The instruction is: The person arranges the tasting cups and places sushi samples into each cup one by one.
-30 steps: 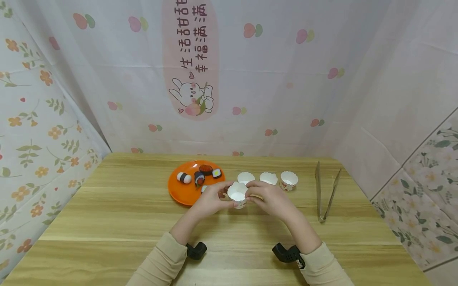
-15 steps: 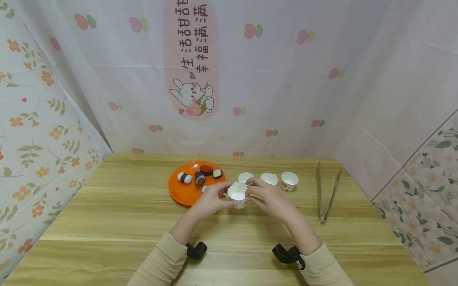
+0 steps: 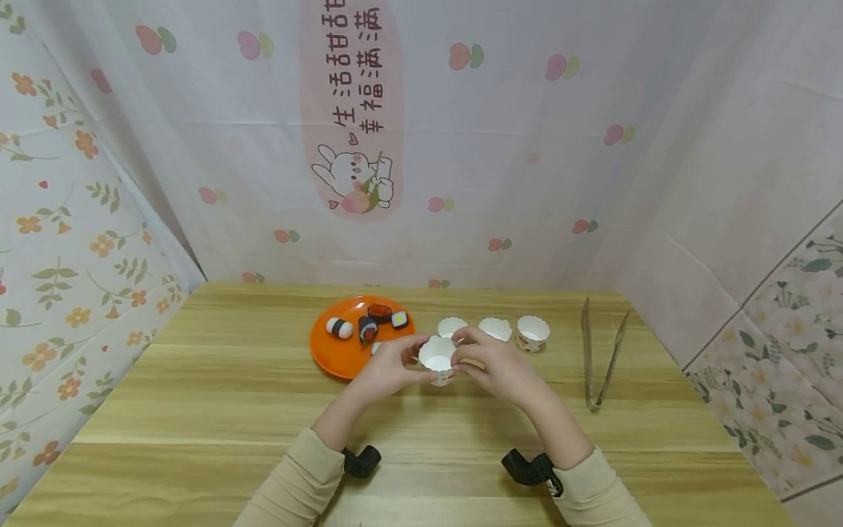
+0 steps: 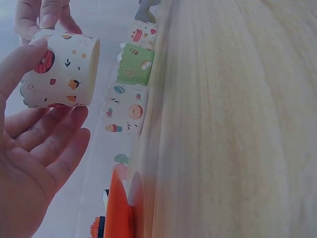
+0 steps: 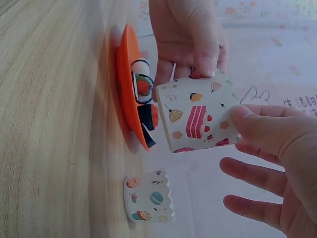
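Note:
Between both hands, raised off the table, is a white paper baking cup point(image 3: 437, 355) with a scalloped rim and a print of cake, donut and flowers. My left hand point(image 3: 390, 368) holds its side, thumb in front and fingers behind. Thumb and index finger of my right hand point(image 3: 495, 367) pinch the rim, with the other fingers spread in the right wrist view. Its white inside shows no contents from above. Behind the hands stand three more baking cups in a row: one partly hidden point(image 3: 452, 326), one green outside point(image 4: 134, 64), one at the right point(image 3: 532, 334).
An orange plate point(image 3: 326, 350) with several toy sushi pieces point(image 3: 339, 328) lies left of the cups, partly covered by the left hand. Metal tongs point(image 3: 590, 373) lie spread at the right. A patterned curtain point(image 3: 421, 183) hangs behind the wooden table point(image 3: 197, 410).
Almost nothing differs. Both hands keep their hold on the baking cup in the same place, with at most a slight shift of the fingers.

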Available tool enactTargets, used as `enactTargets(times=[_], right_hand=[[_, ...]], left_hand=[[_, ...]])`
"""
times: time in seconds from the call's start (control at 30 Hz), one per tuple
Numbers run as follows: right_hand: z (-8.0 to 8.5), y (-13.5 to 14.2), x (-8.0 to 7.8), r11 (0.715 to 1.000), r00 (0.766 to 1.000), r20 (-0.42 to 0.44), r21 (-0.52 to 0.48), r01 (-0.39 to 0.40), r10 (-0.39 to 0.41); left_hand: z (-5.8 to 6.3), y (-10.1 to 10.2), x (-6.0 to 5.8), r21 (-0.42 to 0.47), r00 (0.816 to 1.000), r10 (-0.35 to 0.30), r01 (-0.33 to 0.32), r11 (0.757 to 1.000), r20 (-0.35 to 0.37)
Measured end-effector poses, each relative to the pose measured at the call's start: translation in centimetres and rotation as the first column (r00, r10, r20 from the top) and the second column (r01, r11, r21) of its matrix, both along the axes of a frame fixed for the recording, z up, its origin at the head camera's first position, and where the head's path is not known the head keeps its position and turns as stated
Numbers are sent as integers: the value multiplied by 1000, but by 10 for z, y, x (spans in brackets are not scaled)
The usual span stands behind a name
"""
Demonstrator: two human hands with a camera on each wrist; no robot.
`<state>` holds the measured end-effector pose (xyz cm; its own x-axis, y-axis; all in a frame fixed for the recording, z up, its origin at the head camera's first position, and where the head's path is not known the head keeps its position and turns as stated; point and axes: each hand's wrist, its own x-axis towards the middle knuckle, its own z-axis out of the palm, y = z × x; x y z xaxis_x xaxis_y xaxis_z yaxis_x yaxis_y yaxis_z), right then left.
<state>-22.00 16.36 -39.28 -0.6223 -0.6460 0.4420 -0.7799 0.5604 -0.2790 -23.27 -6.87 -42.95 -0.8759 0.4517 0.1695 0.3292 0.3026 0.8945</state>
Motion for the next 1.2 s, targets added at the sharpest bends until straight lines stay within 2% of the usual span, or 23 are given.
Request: enactTargets(times=[0.13, 0.3, 0.67, 1.0, 1.2], right_hand=[[0, 1, 0, 1000, 1000, 21, -10, -2, 2], [0, 1, 0, 999, 999, 36, -48, 2, -1], [-1, -4, 3, 999, 999, -29, -47, 20, -21], [2, -6, 8, 998, 995, 84, -18, 61, -59], [1, -7, 7, 997, 992, 114, -33, 64, -60]], left_hand=[[-1, 0, -1, -3, 999, -17, 17, 1000, -29], [-2, 0, -2, 3, 999, -33, 33, 999, -26], [-4, 1, -2, 15, 999, -30, 29, 999, 19], [-3, 0, -1, 42, 998, -45, 43, 998, 44], [-2, 0, -2, 47, 998, -58, 56, 997, 40]])
